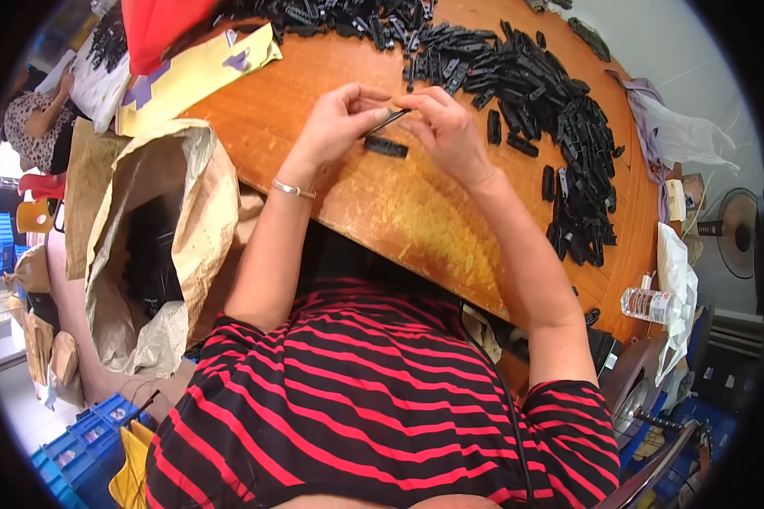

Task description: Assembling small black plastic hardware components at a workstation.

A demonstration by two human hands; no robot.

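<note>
Between my two hands, above the wooden table, is a slim black plastic part (389, 121), tilted up to the right. My left hand (348, 121) pinches its lower left end, while the fingers of my right hand (446, 131) close on its upper right end. Just under my hands another black part (385, 148), with a ridged surface, lies flat on the tabletop. A few more black parts (494, 127) lie to the right of my right hand, beside a large heap of them (581, 161). My fingers hide part of the held piece.
The heap curves along the far and right sides of the table (348, 204). At left stands an open brown paper sack (204, 220) with black contents. Yellow paper (199, 81) and a red bag (157, 30) lie far left. A plastic bottle (645, 304) sits at the right edge.
</note>
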